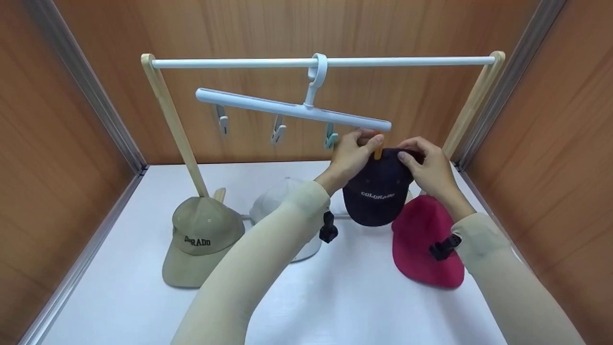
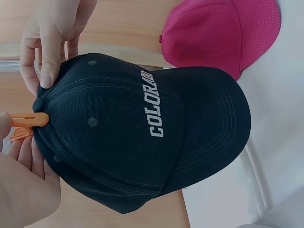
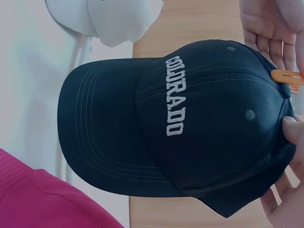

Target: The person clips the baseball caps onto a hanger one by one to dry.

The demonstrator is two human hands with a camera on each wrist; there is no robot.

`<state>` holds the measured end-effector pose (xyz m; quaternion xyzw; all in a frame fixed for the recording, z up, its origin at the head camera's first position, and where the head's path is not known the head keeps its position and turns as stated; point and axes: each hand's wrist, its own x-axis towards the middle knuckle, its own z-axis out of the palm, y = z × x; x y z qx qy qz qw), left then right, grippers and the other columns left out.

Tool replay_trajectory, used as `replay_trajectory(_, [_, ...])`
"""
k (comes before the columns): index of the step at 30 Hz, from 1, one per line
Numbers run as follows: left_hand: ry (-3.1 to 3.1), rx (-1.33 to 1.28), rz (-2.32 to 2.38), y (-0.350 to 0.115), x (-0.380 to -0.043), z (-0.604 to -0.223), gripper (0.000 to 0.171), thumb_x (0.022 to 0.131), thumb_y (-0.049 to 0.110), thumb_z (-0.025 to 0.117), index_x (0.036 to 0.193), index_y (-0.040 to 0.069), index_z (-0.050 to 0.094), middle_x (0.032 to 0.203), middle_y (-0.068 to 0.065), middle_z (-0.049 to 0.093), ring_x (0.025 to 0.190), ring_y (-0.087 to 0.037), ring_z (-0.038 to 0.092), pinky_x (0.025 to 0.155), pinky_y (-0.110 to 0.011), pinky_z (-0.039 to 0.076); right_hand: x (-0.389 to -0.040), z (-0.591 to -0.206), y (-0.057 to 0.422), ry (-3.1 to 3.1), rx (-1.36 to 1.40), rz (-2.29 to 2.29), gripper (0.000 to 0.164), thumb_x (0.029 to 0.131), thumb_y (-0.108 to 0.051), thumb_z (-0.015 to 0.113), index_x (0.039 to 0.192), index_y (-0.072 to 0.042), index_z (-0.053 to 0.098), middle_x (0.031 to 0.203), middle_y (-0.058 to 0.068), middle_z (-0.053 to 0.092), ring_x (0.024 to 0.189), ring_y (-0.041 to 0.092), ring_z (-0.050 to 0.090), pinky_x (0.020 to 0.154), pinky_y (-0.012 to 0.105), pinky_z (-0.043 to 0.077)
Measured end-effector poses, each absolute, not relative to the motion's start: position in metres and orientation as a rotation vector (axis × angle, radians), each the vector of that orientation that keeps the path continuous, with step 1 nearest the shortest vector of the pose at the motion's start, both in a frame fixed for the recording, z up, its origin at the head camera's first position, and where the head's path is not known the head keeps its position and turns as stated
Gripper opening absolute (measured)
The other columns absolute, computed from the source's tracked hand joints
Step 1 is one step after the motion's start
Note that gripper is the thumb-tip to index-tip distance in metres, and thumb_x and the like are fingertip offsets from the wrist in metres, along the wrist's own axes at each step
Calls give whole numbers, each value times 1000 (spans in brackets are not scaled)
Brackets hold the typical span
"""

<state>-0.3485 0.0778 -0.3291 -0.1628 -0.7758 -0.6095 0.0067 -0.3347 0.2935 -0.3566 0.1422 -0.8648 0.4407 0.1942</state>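
A dark navy cap (image 1: pixel 376 189) with white COLORADO lettering hangs brim down, its crown top at an orange clip (image 2: pixel 31 118) under the low right end of a pale blue hanger (image 1: pixel 287 109). My left hand (image 1: pixel 349 155) pinches the orange clip between thumb and fingers. On the other side, my right hand (image 1: pixel 431 165) grips the crown fabric near the top button, thumb in front and fingers behind. In both wrist views the clip overlaps the crown's tip. The hanger's hook (image 1: pixel 318 79) sits over a white rod (image 1: pixel 412 61), and the bar slopes down to the right.
Left of the orange clip hang a teal clip (image 1: pixel 331 136) and two grey clips. A khaki cap (image 1: pixel 203 235), a white cap (image 3: pixel 126 21) and a magenta cap (image 1: pixel 424 239) lie on the white table (image 1: pixel 354 297). Wooden posts (image 1: pixel 175 124) hold the rod; wood-look panels surround it.
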Motion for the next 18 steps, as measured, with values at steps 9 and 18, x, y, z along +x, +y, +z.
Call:
replay_trajectory(9, [-2445,-529,-1892,74,-350,-334,40,107,37,64,139,12,67,120,1,72,114,-13,66,104,-34,55,-335,-360,293,-2472,405,1230,21,106,-13,67,125,-6,70,116,10,73,107,18,63,103,35,51])
replay_trajectory(18, [-2463,-563,-1815,67,-353,-340,37,108,33,64,137,11,68,123,0,73,116,-12,67,103,-30,54,-335,-364,289,-2535,427,1207,20,106,-9,65,126,-8,69,118,12,73,119,28,64,114,55,47])
